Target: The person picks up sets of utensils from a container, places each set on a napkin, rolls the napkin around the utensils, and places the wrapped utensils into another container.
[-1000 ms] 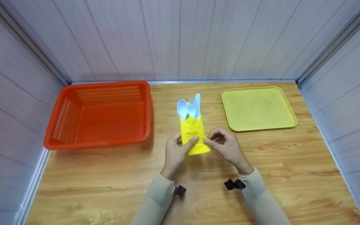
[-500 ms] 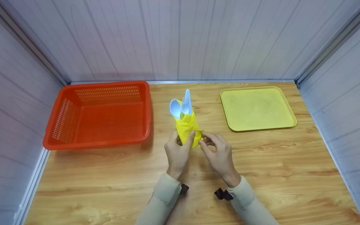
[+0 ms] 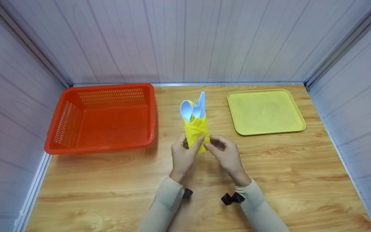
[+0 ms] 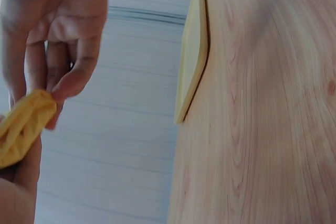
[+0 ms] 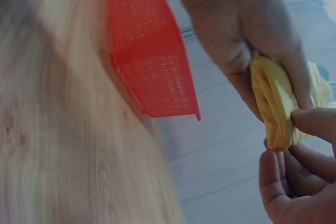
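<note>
A yellow napkin is wrapped as a pouch round a pale blue spoon, fork and knife, whose upper ends stick out at the top. My left hand grips the pouch from its left side, thumb across the front. At the lower right edge, my right hand pinches the napkin between thumb and fingers. Both wrist views show the bundle held up off the table. The cutlery handles are hidden inside the napkin.
A red perforated basket stands on the left of the wooden table. On the right lies a flat yellow tray. Panelled walls close off the back and both sides.
The bundle has tilted to the left and then swung back nearer upright. My right hand has moved left, closer to the left hand, and the loose napkin edge now lies against the pouch.
</note>
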Tool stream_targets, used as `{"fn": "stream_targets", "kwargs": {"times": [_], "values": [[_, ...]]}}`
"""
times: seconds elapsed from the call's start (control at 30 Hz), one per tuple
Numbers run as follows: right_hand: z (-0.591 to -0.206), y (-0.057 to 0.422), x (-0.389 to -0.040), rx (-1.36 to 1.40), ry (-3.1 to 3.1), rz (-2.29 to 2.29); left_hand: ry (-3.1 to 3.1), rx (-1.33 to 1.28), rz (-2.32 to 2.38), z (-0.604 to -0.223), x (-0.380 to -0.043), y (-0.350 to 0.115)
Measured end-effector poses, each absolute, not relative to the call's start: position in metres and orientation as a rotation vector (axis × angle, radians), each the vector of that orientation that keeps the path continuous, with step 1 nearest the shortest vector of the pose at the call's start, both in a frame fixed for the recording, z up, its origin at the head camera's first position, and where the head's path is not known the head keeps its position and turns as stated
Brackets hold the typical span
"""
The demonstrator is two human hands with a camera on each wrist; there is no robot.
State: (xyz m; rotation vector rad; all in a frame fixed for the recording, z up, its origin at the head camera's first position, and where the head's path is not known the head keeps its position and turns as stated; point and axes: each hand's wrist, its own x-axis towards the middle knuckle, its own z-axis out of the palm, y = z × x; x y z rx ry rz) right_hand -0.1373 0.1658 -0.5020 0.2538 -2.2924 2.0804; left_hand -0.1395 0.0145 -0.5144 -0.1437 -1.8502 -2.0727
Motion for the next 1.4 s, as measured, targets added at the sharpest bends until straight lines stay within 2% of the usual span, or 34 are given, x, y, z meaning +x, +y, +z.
{"fn": "stream_targets", "kwargs": {"times": [0.23,0.5,1.4], "values": [[-0.506,0.173,-0.136,0.281,-2.186,2.376,-1.883,-0.186,-2.389,-0.516,-0.144,-0.001],[-0.509,0.173,-0.131,0.315,-2.108,2.423,-1.993,-0.332,-2.502,-0.515,-0.146,-0.011],[-0.517,0.172,-0.132,0.320,-2.089,2.501,-2.119,-0.399,-2.392,-0.513,-0.140,-0.018]]}}
